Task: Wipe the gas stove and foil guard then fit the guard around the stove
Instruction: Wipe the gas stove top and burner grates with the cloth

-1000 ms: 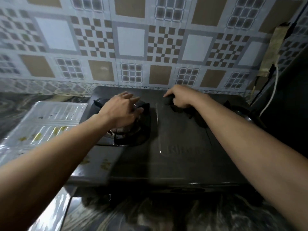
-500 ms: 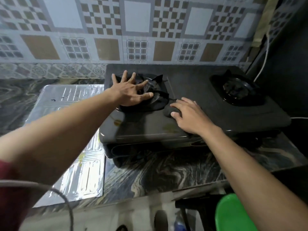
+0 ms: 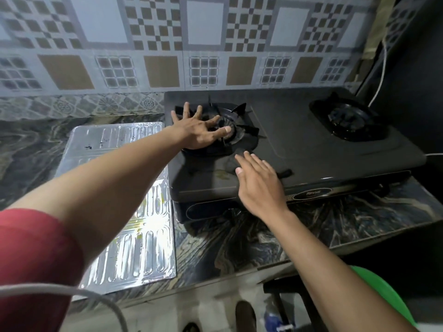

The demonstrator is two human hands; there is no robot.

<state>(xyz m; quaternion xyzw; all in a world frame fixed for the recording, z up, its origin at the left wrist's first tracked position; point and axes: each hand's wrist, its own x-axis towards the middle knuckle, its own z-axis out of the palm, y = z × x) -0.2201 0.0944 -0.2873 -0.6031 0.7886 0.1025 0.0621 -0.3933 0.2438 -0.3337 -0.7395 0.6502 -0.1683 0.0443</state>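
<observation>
The black two-burner gas stove (image 3: 311, 152) stands on a marbled counter against the tiled wall. My left hand (image 3: 199, 133) lies spread flat on the left burner's grate (image 3: 242, 129), fingers apart. My right hand (image 3: 259, 185) rests flat, fingers straight, on the stove's front just right of that burner. It lies over a dark cloth (image 3: 229, 164), which shows at my fingertips and beside my palm. The silver foil guard (image 3: 124, 188) lies flat on the counter left of the stove, its edge touching the stove's side.
The right burner (image 3: 350, 121) is uncovered. A white cable (image 3: 381, 75) runs down the wall at the far right, beside a dark surface. A green stool (image 3: 386, 298) sits below the counter edge (image 3: 239, 267). Another pale cord (image 3: 72, 295) crosses the lower left foreground.
My right hand slid with the cloth from the stove's back to its front, and its fingers have straightened. My left hand spread flat on the left burner. The view pulled back.
</observation>
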